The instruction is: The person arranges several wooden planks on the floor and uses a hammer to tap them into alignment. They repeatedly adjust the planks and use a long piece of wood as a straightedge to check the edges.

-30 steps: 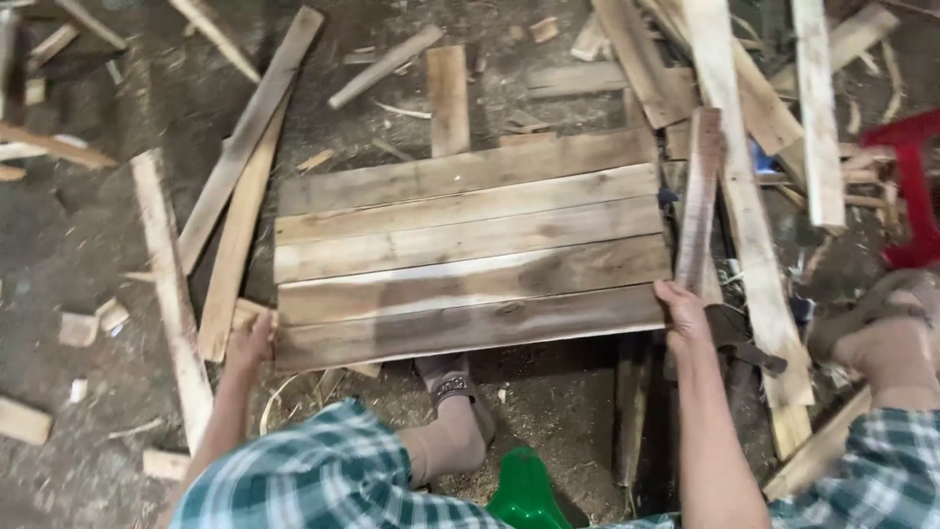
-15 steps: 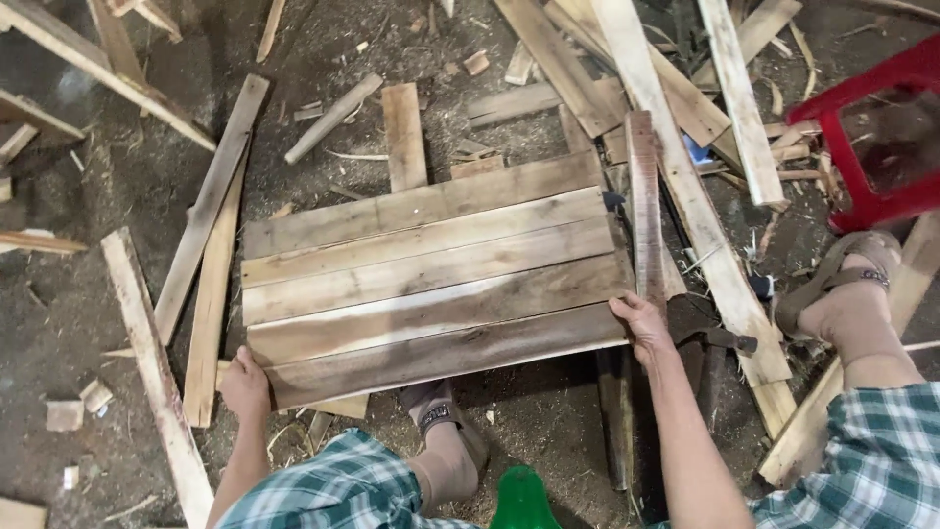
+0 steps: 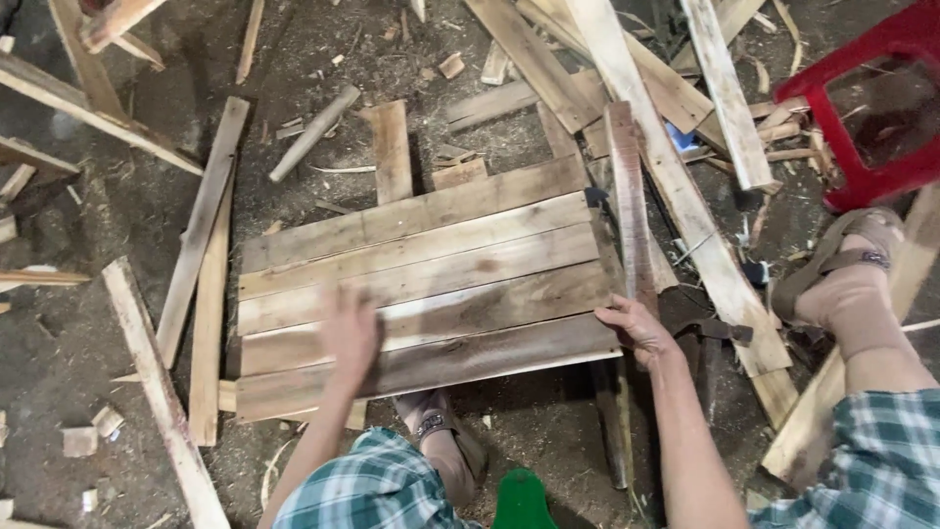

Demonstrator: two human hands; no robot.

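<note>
A panel of several wooden planks (image 3: 431, 274) lies flat on the dirt floor in front of me. My left hand (image 3: 350, 333) is blurred and rests open on the lower planks near the panel's middle. My right hand (image 3: 636, 328) grips the panel's lower right corner, fingers curled over its edge. My two feet in sandals show, one (image 3: 441, 436) below the panel and one (image 3: 847, 284) to the right.
Loose planks and offcuts lie all around: long boards (image 3: 201, 245) at the left, a pile of boards (image 3: 627, 69) at the top right, an upright slat (image 3: 632, 206) along the panel's right edge. A red plastic stool (image 3: 862, 108) stands at the far right. A green object (image 3: 519, 500) sits at the bottom.
My left hand has left the panel's lower left corner and moved right onto the planks' face. My right hand keeps its hold on the right corner. The view shifted slightly.
</note>
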